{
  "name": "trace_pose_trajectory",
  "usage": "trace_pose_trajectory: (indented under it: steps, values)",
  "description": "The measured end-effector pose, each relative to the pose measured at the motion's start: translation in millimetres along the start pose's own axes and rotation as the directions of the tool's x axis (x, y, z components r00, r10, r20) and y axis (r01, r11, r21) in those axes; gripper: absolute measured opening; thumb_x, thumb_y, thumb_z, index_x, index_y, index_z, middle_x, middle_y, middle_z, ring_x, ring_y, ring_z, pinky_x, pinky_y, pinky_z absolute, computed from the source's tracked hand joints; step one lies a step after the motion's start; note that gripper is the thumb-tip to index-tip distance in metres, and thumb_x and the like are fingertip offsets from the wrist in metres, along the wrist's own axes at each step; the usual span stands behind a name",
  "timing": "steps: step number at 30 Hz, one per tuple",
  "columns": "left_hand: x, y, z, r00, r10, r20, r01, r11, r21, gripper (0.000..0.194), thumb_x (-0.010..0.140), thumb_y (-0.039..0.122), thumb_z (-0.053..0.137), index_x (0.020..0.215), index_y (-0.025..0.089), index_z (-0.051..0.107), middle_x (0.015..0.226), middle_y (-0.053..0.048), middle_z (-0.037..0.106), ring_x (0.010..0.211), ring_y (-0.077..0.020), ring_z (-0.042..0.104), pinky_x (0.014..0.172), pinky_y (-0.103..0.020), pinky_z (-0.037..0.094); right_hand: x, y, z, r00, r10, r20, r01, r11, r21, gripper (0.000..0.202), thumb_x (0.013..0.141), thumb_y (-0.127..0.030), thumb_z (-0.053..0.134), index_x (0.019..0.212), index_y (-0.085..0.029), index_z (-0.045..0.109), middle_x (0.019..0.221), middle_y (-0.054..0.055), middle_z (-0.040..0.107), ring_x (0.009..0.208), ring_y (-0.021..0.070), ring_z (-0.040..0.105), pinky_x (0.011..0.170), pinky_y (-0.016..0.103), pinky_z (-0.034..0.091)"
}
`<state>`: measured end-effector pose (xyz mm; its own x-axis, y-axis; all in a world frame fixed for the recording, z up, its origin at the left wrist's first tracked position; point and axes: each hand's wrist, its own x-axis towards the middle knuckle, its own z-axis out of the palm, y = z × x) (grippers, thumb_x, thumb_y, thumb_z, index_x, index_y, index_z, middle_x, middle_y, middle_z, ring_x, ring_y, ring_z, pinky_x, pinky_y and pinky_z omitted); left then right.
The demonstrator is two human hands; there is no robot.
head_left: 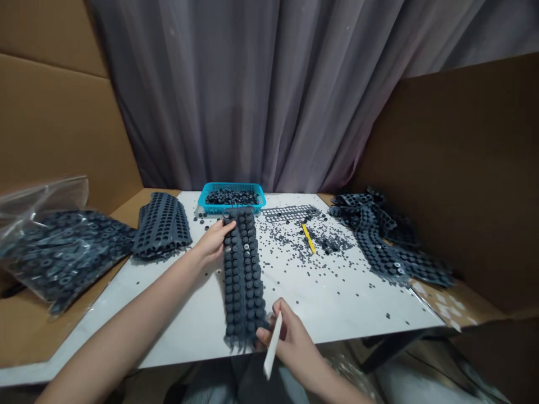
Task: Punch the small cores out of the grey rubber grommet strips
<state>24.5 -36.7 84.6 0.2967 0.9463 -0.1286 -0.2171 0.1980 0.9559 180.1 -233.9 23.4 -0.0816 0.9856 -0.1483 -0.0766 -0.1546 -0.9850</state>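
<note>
Curtains (227, 95) back a blue basket (217, 209) of pieces (232, 197) beyond the strip (243, 275).

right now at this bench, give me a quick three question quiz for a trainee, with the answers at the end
1. Multiple choice: what does the right grip hold?
A) a cup
B) a white stick
C) a spoon
2. True or false: the yellow tool lies on the white tabletop.
3. Short answer: on which side of the dark studded strip does the clear plastic bag lie in the picture?

Key: 1. B. 2. True. 3. Left.
</note>
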Motion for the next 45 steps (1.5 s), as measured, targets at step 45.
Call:
trace_pose_trajectory:
  steps: [45]
  values:
    - [-151,-119,1.3,0.582,0.045,0.812,-0.813,0.032,0.581,0.061,0.076,0.019,0.050,0.135,0.008,0.041,0.147,-0.019,0.034,0.135,-0.0354,0.027,0.111,-0.046,0.025,64,2,-65,0.540,-0.493,0.683,0.810,0.083,-0.580,0.039,0.090,-0.010,0.054,0.129,-0.009,0.049,0.122,0.018,0.063,0.122,0.0228,0.054,0.096,0.038,0.054]
